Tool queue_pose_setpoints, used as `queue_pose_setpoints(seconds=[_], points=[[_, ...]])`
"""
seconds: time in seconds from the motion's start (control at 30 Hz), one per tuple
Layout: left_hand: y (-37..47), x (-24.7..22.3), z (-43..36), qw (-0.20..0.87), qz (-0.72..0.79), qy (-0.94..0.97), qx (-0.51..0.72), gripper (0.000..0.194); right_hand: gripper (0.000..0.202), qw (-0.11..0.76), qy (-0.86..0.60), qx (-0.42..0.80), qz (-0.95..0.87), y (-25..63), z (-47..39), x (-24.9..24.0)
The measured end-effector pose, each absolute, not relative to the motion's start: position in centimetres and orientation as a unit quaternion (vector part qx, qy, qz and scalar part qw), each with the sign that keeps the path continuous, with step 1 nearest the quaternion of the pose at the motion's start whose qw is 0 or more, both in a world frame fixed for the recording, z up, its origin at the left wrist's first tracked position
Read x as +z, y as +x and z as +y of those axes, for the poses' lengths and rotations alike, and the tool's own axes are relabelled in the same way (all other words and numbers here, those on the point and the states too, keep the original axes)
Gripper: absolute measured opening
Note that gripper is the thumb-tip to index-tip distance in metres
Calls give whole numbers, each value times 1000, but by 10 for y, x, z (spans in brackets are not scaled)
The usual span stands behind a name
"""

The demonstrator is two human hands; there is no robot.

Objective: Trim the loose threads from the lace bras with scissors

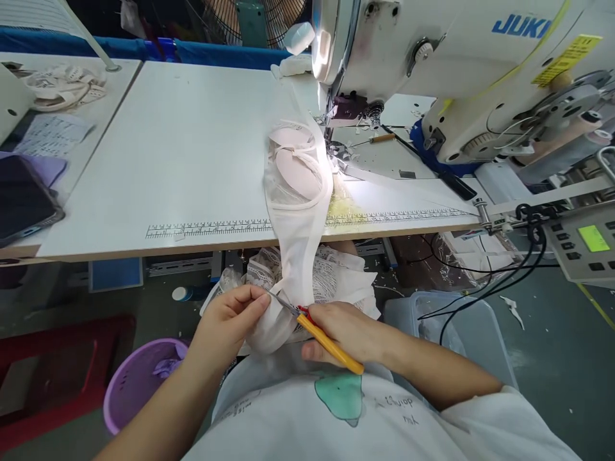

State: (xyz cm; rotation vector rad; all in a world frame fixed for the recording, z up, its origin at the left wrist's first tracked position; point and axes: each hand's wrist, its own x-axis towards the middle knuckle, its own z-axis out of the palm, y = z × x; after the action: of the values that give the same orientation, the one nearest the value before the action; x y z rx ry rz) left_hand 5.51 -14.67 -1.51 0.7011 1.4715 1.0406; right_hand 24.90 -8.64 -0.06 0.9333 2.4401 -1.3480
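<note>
A white bra [300, 230] runs from the machine bed over the table's front edge and down to my lap. My left hand [235, 314] is closed, pinching the edge of its fabric between thumb and fingertips. In my right hand [343, 330] are small orange-handled scissors [329, 342] with a red part near the metal blades. The blades lie against the bra, pointing left toward my left fingertips. Below the table edge, white lace pieces [339, 278] are bunched behind the bra on my lap.
A JUKI sewing machine [442, 57] stands at the back right, its control panel [583, 234] at the right. A phone [29, 198] lies on the table's left end. A purple basket [139, 384], red stool [62, 371] and clear bin [461, 333] stand below.
</note>
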Motion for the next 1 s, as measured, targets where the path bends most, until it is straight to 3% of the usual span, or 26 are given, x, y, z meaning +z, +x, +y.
queue_pose_setpoints(seconds=[0.17,0.3,0.43,0.6,0.7,0.87,1.0], points=[[55,-15,-146,565,625,303,445,26,41,98,367,-475,794,246,-93,-8],[56,-10,-145,548,635,319,441,25,40,42,377,-527,760,251,-93,-18],[57,-7,-148,503,649,372,433,22,47,-71,409,-519,747,256,-85,-17],[68,-4,-151,483,626,454,410,30,34,-236,376,-637,630,248,-79,-1],[83,5,-149,471,640,469,385,26,29,-243,351,-666,612,240,-79,1],[86,5,-149,429,649,531,336,15,25,-213,332,-615,683,246,-72,-2],[50,-21,-138,261,570,736,255,18,26,-206,323,-548,744,275,-58,3]])
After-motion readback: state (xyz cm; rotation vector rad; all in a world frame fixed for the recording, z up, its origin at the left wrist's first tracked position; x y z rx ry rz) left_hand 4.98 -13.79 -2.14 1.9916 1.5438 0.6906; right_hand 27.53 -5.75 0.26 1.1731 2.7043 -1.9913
